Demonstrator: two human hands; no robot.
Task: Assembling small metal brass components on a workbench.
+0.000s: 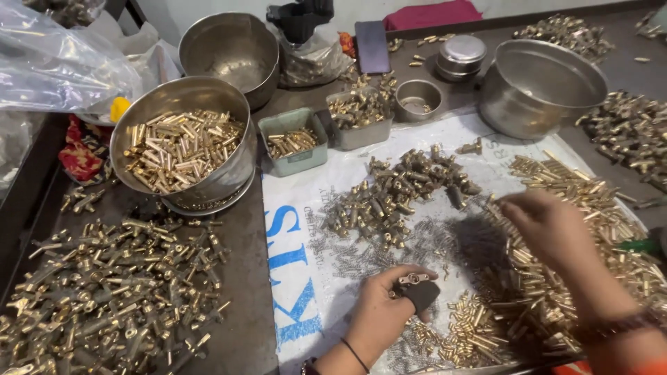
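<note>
Gripping a small brass fitting (413, 279), the left hand (384, 314) rests on the white sheet (295, 229), fingers curled tight around it, thumb in a dark cover. The right hand (549, 223) hovers over the brass pins (556, 292), fingertips seemingly pinched together, though blur obscures them. Small springs (347, 253) lie nearby.

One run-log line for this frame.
left hand: holds brass fitting | right hand: over brass pins | springs: loose on sheet
</note>
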